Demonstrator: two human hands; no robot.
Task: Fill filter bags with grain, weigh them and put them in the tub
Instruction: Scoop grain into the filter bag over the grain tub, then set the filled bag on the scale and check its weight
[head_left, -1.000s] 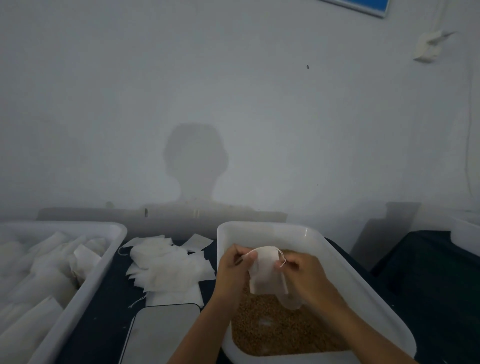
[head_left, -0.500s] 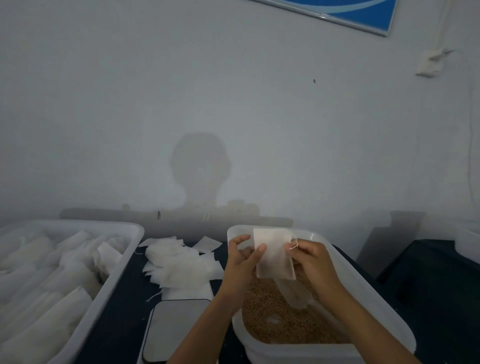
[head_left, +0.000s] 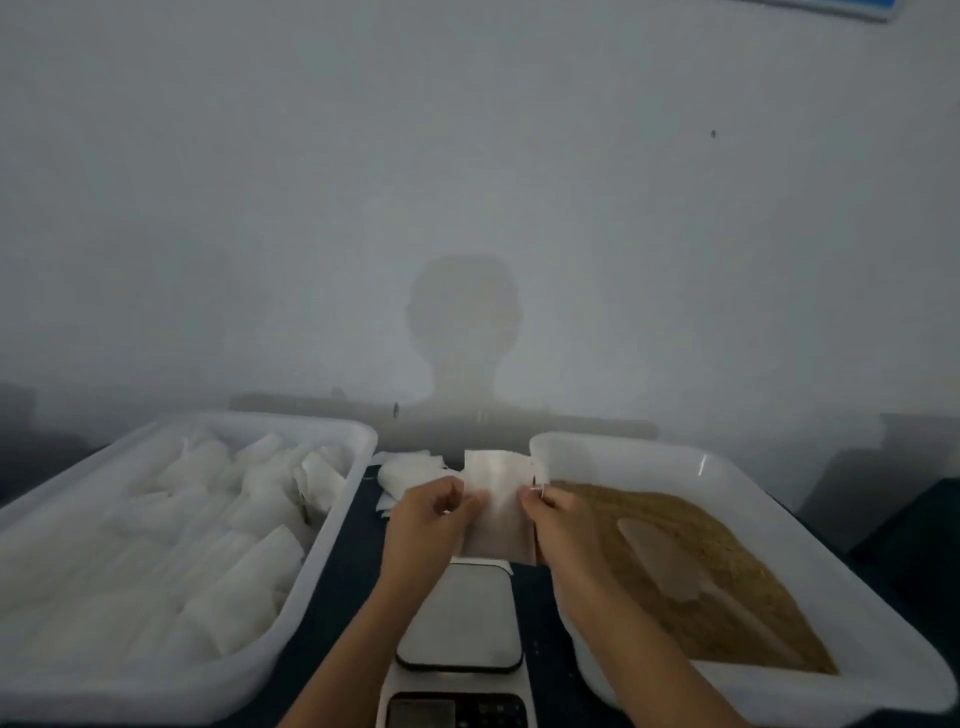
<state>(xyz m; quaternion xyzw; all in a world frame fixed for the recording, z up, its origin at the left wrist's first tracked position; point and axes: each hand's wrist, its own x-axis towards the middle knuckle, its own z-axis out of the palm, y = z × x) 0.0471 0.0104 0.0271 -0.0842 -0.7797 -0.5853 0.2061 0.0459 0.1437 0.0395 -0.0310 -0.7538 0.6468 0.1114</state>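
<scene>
**White tubs, golden grain, dark desk**

The left tub (head_left: 332, 519) is white and holds white filled bags (head_left: 208, 545). The right tub (head_left: 727, 467) is white too, its grain (head_left: 727, 571) golden brown, with a pale translucent scoop (head_left: 665, 566) on it. The held filter bag (head_left: 498, 499) is plain white. The scale (head_left: 460, 618) has a grey plate and a black panel. The desk (head_left: 353, 571) is dark navy; the far wall (head_left: 467, 156) is pale grey.

I count two white rectangular plastic tubs (head_left: 727, 467) (head_left: 332, 525), one grey flat-topped scale (head_left: 460, 618) and one translucent scoop (head_left: 662, 564) (half-buried in grain).
</scene>
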